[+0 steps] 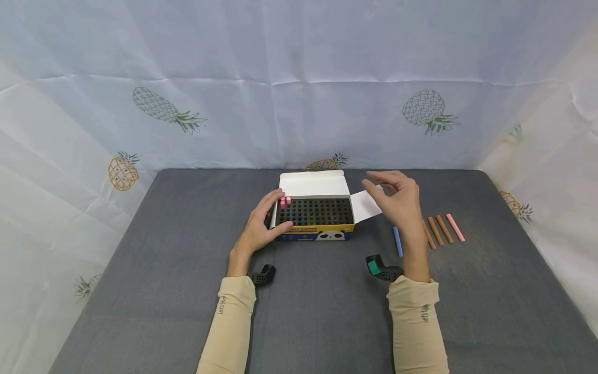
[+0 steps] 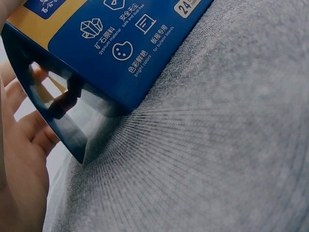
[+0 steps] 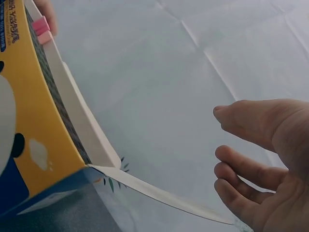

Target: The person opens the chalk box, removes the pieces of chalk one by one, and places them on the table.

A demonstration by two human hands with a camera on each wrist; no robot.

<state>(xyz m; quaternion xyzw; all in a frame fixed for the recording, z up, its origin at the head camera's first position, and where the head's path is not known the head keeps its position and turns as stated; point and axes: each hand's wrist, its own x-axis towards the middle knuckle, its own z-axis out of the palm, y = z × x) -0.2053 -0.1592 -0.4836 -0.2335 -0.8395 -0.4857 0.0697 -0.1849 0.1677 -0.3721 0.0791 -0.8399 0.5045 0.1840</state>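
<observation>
Chalk box (image 1: 310, 235): likely light, easily squashed; ends best gripped.
Left hand (image 1: 256, 227): end held between thumb (image 1: 283, 227) and fingers (image 1: 271, 197).
Right hand (image 1: 401, 201): half spread, nothing held.

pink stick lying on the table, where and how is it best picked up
The pink stick is probably best pinched across its middle from above, thumb and finger on its long sides: it is slim and lies flat on the table. The nearest brown stick lies to its left with a gap, so both sides look free.
</observation>
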